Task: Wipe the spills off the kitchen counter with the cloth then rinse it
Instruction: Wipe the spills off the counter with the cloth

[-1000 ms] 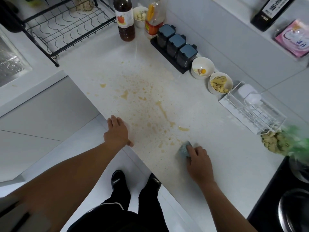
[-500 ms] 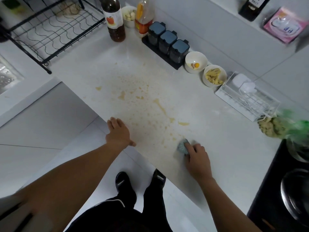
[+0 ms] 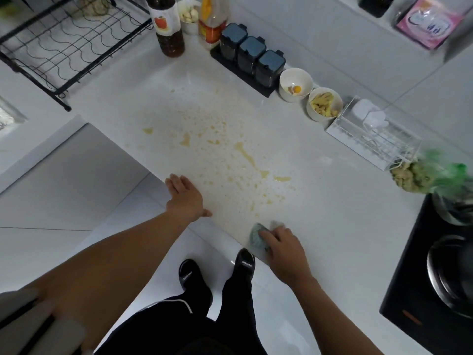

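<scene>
Yellow-brown spills (image 3: pixel 245 155) spread in drops and streaks over the middle of the white counter (image 3: pixel 320 201). At the counter's front edge my right hand (image 3: pixel 284 249) presses a small blue-grey cloth (image 3: pixel 257 238) flat on the surface; most of the cloth is hidden under the fingers. My left hand (image 3: pixel 184 198) rests flat on the front edge of the counter, left of the spills, fingers straight and holding nothing.
Along the back wall stand a dark sauce bottle (image 3: pixel 167 26), an oil bottle (image 3: pixel 212 19), three dark spice jars (image 3: pixel 253 60), two white bowls (image 3: pixel 295 84) and a clear box (image 3: pixel 373 139). A black wire rack (image 3: pixel 64 47) is far left, a stove (image 3: pixel 435 278) right.
My right hand has slid the cloth back toward the counter's front edge. The left hand has stayed in place on the edge.
</scene>
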{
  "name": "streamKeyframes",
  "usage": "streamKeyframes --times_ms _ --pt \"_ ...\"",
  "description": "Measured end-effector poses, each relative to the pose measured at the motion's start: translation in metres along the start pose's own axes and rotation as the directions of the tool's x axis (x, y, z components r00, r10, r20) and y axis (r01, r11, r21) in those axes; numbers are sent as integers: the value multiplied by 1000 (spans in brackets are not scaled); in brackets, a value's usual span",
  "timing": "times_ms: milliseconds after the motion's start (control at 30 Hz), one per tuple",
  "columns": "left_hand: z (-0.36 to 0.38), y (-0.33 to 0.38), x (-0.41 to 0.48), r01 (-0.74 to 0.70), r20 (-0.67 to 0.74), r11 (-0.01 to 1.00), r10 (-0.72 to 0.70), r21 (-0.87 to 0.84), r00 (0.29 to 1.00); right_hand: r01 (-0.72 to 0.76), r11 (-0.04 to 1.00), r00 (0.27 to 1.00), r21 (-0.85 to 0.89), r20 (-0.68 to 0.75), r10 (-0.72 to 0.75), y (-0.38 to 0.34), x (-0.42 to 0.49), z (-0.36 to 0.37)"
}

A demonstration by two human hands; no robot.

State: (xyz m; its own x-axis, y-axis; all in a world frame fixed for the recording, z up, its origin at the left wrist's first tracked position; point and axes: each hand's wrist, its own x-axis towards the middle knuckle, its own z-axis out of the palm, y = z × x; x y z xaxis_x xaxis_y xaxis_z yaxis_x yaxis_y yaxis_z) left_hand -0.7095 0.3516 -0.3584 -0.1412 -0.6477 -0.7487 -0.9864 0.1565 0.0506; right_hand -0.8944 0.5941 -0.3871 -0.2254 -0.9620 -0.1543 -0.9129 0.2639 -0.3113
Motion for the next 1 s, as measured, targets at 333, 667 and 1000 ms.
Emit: streamKeyframes --times_ms 333,667,1000 --pt "0 -5 -2 -51 16 998 51 -49 999 -170 985 985 39 -24 171 -8 -6 0" --pt "4 -6 1 -28 11 996 29 -81 1000 108 993 989 47 94 -112 15 5 -5" --pt "9 1 8 45 3 995 -45 -92 999 -385 923 921 10 -57 385 179 154 -92"
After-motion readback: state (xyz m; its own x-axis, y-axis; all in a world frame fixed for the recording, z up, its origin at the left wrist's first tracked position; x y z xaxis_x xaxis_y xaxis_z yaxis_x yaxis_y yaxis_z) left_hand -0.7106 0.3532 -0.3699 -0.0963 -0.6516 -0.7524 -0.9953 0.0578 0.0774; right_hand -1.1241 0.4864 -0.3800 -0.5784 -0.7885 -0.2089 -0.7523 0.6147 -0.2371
